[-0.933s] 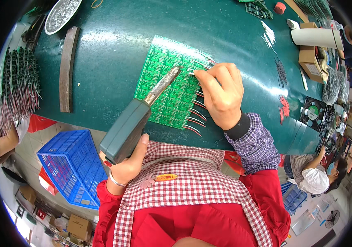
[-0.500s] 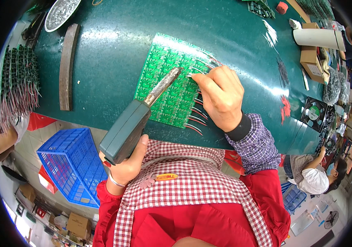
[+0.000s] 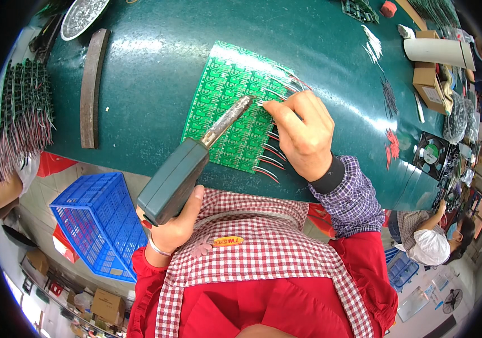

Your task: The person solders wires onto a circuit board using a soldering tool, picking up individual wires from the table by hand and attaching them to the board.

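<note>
While the left hand (image 3: 176,228) grips the soldering gun (image 3: 187,169), the right hand (image 3: 303,135) pinches a wire on the green circuit panel (image 3: 224,96) near the counter (image 3: 150,84) edge.

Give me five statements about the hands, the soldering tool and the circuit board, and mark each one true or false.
1. The left hand grips a grey-green soldering tool. True.
2. The tool's metal tip points at the green circuit board panel. True.
3. The right hand lies flat on the blue crate. False: it rests at the panel's edge, fingers pinched by the tool tip.
4. The panel lies on a green tabletop. True.
5. Red and black wires stick out from the panel's left edge. False: they stick out on the right, under the right hand.
</note>
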{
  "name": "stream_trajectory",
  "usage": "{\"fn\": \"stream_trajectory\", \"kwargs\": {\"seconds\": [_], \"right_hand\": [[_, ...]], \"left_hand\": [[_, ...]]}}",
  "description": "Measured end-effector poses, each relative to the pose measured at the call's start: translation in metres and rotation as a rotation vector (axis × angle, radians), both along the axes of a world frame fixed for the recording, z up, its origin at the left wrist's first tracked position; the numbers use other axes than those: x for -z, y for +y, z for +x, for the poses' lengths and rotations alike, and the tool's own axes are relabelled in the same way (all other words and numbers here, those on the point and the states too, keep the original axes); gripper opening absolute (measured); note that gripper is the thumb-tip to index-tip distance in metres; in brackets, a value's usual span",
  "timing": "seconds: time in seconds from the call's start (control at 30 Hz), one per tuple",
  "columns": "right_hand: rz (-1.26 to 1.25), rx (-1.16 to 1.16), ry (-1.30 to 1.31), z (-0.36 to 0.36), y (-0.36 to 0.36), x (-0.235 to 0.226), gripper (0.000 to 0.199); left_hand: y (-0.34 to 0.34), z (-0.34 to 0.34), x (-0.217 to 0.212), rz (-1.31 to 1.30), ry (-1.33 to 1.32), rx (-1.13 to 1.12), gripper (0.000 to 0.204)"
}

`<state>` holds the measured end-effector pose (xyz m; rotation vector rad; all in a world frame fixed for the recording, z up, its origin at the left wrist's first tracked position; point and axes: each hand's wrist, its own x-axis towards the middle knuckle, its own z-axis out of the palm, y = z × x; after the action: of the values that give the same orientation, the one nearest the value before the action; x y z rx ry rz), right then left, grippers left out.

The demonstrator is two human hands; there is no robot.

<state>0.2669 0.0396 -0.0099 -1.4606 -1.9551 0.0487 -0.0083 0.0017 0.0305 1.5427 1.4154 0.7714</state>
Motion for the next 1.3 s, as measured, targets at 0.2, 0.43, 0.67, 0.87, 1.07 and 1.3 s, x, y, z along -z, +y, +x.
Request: {"fn": "stream_trajectory", "kwargs": {"seconds": [0.2, 0.43, 0.67, 0.87, 1.07, 1.3], "right_hand": [[0.000, -0.001, -0.012, 0.0001, -0.0001, -0.0003, 0.024], [-0.011, -0.004, -0.032, 0.0006, -0.0005, -0.0017, 0.025], [-0.012, 0.000, -0.038, 0.0002, -0.0005, -0.0019, 0.024], [-0.008, 0.004, -0.028, -0.0001, -0.0005, -0.0018, 0.021], [-0.009, 0.004, -0.017, 0.0005, -0.0006, -0.0010, 0.020], [-0.013, 0.004, 0.000, 0.0011, -0.0007, -0.0001, 0.023]], "left_hand": [[-0.0025, -0.0072, 0.0003, -0.019, 0.011, 0.108, 0.032], [-0.0022, -0.0068, 0.0049, 0.034, 0.049, 0.113, 0.030], [-0.0009, -0.0045, 0.0071, 0.057, -0.016, 0.089, 0.023], [-0.0056, -0.0045, 0.0022, -0.002, 0.045, 0.033, 0.014], [-0.0016, -0.0023, 0.0046, 0.084, 0.046, 0.053, 0.019], [0.0009, -0.0009, 0.0082, 0.072, 0.052, 0.057, 0.025]]}}
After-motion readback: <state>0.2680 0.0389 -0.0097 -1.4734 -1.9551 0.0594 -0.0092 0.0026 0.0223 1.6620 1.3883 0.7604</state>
